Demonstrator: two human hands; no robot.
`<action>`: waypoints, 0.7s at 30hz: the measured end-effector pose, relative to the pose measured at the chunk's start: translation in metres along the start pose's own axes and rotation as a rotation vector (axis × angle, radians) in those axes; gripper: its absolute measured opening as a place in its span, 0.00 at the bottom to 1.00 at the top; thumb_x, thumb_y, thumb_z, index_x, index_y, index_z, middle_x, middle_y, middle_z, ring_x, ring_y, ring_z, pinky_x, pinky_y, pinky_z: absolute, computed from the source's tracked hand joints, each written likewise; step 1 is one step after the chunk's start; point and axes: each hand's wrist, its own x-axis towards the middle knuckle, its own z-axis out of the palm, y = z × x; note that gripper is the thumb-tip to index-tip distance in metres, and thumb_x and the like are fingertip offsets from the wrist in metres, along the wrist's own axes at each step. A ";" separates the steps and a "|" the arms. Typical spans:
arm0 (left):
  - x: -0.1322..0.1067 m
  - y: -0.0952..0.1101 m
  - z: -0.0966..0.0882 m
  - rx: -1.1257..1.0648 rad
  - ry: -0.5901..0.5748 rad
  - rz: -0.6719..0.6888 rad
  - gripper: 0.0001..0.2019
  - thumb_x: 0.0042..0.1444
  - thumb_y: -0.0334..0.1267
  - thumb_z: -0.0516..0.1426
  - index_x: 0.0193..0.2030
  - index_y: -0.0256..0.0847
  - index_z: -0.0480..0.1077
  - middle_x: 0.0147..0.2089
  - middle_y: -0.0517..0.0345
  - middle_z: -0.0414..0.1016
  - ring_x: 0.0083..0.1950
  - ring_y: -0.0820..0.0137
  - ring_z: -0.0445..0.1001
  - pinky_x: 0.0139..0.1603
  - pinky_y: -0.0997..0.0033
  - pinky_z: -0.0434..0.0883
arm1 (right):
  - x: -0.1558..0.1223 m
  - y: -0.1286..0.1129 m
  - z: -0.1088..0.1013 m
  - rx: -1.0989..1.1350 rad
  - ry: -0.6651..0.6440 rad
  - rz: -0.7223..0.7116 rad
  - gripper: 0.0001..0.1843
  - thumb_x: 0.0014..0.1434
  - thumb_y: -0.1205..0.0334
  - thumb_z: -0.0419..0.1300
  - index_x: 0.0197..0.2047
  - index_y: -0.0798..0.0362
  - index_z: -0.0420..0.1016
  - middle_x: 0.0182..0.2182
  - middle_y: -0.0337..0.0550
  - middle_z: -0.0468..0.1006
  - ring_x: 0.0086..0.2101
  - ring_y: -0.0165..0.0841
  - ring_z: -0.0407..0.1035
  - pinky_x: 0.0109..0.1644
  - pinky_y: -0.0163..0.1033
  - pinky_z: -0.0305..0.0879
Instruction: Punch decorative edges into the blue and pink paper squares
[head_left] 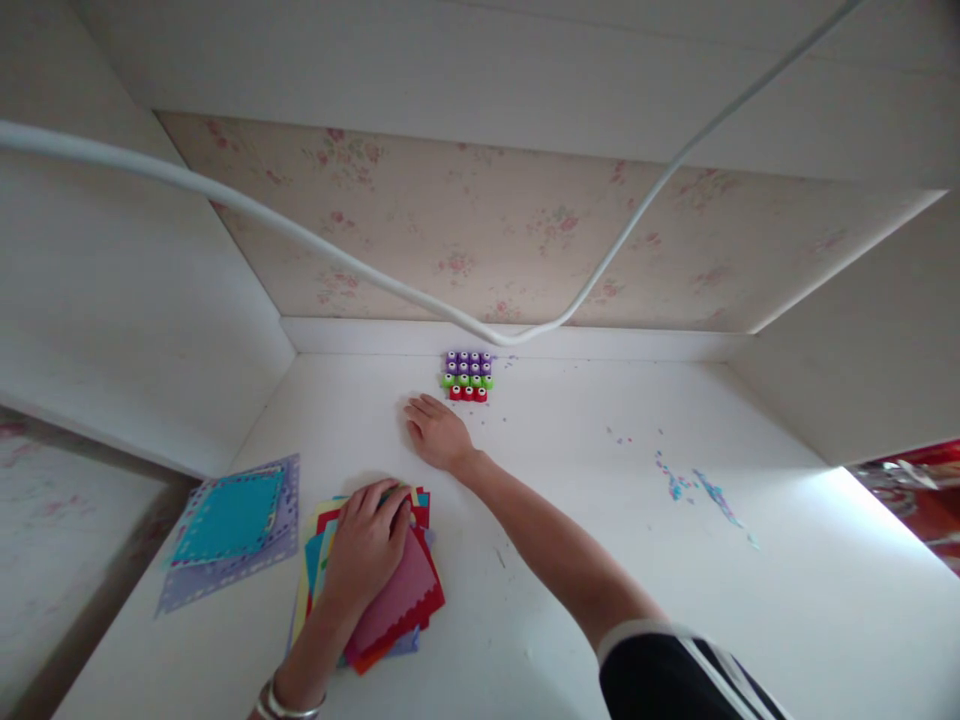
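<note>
My left hand [367, 545] rests on a loose stack of coloured paper sheets [401, 600], thumb and bent fingers apart on top. Red, pink, yellow, blue and purple sheets show in the stack, some with wavy edges. Farther forward, my right hand [439, 432] lies low on the white table, its fingers loosely bent and pointing left; nothing shows in it. Just beyond it stands a block of small craft punches in rows: purple ones [469, 363] at the back, green ones [469, 381] in between, and red ones [469, 394] in front.
Blue and purple sheets with punched borders [232, 515] lie at left. Small paper scraps [675, 485] are scattered across the right of the table [562, 560]. A white cable [360, 265] hangs across the view before the floral wall [457, 225]. White panels flank the table.
</note>
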 end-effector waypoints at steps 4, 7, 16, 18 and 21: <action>0.000 0.001 -0.001 0.003 -0.006 -0.006 0.13 0.64 0.39 0.51 0.51 0.43 0.73 0.51 0.51 0.73 0.53 0.58 0.69 0.57 0.53 0.65 | 0.006 -0.006 0.019 -0.040 -0.044 0.006 0.25 0.70 0.56 0.43 0.64 0.58 0.63 0.64 0.49 0.63 0.65 0.36 0.52 0.68 0.45 0.45; -0.001 0.000 0.000 0.006 -0.002 0.005 0.13 0.64 0.39 0.51 0.51 0.43 0.72 0.51 0.51 0.73 0.52 0.58 0.69 0.57 0.53 0.66 | -0.012 -0.001 0.017 -0.060 -0.027 0.066 0.27 0.70 0.53 0.41 0.65 0.56 0.63 0.64 0.48 0.63 0.64 0.37 0.53 0.69 0.46 0.43; -0.002 -0.003 0.003 0.017 -0.001 0.033 0.12 0.63 0.38 0.52 0.50 0.44 0.72 0.50 0.51 0.73 0.51 0.59 0.70 0.56 0.55 0.66 | -0.143 0.112 -0.059 -0.228 0.018 0.618 0.31 0.70 0.53 0.37 0.66 0.64 0.60 0.65 0.55 0.59 0.65 0.42 0.50 0.68 0.48 0.44; -0.002 -0.004 0.003 0.021 -0.003 0.034 0.13 0.63 0.38 0.52 0.51 0.44 0.72 0.51 0.51 0.73 0.51 0.59 0.70 0.56 0.55 0.66 | -0.183 0.148 -0.081 -0.293 0.050 0.719 0.31 0.69 0.54 0.37 0.65 0.66 0.61 0.65 0.58 0.59 0.65 0.43 0.50 0.67 0.49 0.45; -0.002 -0.004 0.003 0.023 -0.008 0.036 0.13 0.63 0.39 0.51 0.51 0.44 0.72 0.51 0.51 0.73 0.52 0.58 0.70 0.56 0.54 0.66 | -0.242 0.192 -0.110 -0.372 0.152 0.827 0.31 0.68 0.56 0.36 0.61 0.68 0.65 0.61 0.63 0.65 0.63 0.44 0.55 0.65 0.49 0.49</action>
